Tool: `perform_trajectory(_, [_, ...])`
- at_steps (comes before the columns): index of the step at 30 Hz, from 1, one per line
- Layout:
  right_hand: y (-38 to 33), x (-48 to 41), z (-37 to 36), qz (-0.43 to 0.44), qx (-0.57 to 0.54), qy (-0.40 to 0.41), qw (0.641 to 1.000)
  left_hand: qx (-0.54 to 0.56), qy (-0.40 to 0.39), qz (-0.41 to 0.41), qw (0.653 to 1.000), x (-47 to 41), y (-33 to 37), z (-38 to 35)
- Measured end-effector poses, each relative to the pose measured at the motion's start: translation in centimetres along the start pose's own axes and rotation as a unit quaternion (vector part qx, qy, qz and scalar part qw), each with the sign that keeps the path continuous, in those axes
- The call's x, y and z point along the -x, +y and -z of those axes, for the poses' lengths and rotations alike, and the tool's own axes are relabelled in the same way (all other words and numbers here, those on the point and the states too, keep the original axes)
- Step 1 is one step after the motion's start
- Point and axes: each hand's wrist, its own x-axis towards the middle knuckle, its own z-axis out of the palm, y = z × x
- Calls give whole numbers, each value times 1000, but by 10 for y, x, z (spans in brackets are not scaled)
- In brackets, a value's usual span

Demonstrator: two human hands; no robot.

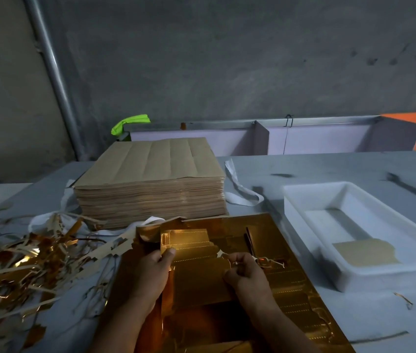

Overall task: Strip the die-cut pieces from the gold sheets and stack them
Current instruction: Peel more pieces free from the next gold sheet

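A gold die-cut sheet (265,230) lies on the grey table in front of me. My left hand (154,271) grips the left edge of a gold die-cut piece (194,250) lifted over the sheet, thumb on top. My right hand (246,272) pinches a thin gold waste strip (269,262) at the piece's right side. A tall stack of brown-backed sheets (156,184) stands just behind. A white tray (311,197) at the right holds one stripped piece (366,252), brown side up.
Gold and white waste strips (23,256) lie tangled over the table's left side. A white paper band (240,189) lies between the stack and the tray. A low lilac divider (316,138) and a grey wall close off the back.
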Motion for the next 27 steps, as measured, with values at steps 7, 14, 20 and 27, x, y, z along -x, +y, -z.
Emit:
perform_trajectory(7, [6, -3, 4, 8, -8, -14, 1000, 8, 42, 1, 999, -1, -9, -6])
perform_trajectory(14, [11, -5, 4, 20, -22, -11, 999, -31, 71, -10, 997, -4, -16, -7])
perform_trajectory(20, [13, -6, 6, 21, -58, -6, 998, -43, 115, -4, 992, -2, -14, -7])
perform_trajectory(27, [20, -10, 8, 35, -71, 1, 997, -55, 112, -7, 992, -2, -13, -9])
